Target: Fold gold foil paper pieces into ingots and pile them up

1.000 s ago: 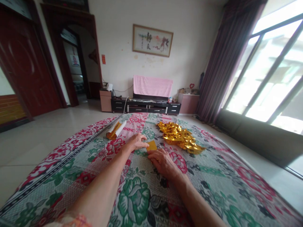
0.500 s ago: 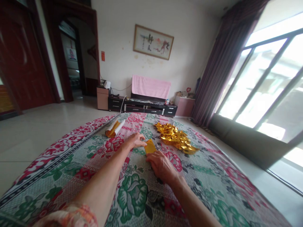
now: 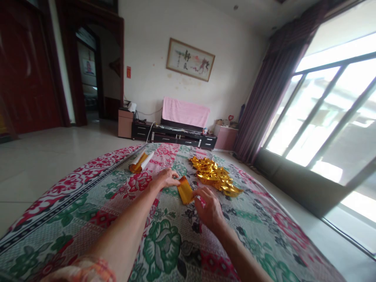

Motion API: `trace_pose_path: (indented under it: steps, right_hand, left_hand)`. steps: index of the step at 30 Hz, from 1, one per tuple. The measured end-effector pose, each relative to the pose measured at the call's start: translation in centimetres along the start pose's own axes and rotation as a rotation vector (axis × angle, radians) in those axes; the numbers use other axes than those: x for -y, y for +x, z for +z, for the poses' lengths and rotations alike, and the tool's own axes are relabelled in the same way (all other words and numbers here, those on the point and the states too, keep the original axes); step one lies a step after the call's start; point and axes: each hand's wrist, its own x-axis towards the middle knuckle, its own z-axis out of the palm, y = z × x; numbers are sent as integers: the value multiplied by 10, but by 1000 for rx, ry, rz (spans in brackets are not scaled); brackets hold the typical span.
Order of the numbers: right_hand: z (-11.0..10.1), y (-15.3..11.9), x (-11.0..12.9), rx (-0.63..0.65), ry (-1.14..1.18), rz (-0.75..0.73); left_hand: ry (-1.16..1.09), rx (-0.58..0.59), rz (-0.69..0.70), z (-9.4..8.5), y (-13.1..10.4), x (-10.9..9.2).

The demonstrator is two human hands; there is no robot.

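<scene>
A small sheet of gold foil paper (image 3: 185,191) lies between my two hands, just above or on the flowered cloth; which of the two I cannot tell. My left hand (image 3: 167,178) pinches its upper left edge with thumb and fingers. At the lower right edge, my right hand (image 3: 208,206) has its thumb and forefinger closed on the paper. Beyond my right hand sits a pile of shiny folded gold foil pieces (image 3: 213,172). Farther off to the left, a curled stack of gold paper with white backing (image 3: 141,162) rests on the cloth.
The flowered cloth (image 3: 164,246) covers the broad surface in front of me. Behind it stand a low black cabinet (image 3: 167,138) and a pink cloth (image 3: 185,111) draped over something. A curtain (image 3: 255,90) and large windows are on the right.
My right hand has shifted right, from the paper's lower edge to its lower right side. More of the gold paper shows now. The left hand keeps its pinch.
</scene>
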Motion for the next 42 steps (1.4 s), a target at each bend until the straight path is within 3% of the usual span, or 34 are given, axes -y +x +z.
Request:
trace_pose_path:
  steps: [6,20,27,33,39,42]
  right_hand:
    - [15,9,-15,68,-137,62]
    - [30,17,0,58,-230,-29]
    - [44,15,-12,-43,-133,86]
    - [47,15,-15,-105,-95,90]
    - [51,17,-14,-210,-20,144]
    - [51,19,-15,-262,23,149]
  left_hand:
    - [6,1,19,-1,0,-1]
    - [-25,18,-8,-5,-2,-5]
    - [-1,15,27,-7,-3,-9]
    - [-43,-18,61,0,-1,-8]
    - [-184,-86,-11,2,0,-13]
    - [-358,-89,-104,2,2,-23]
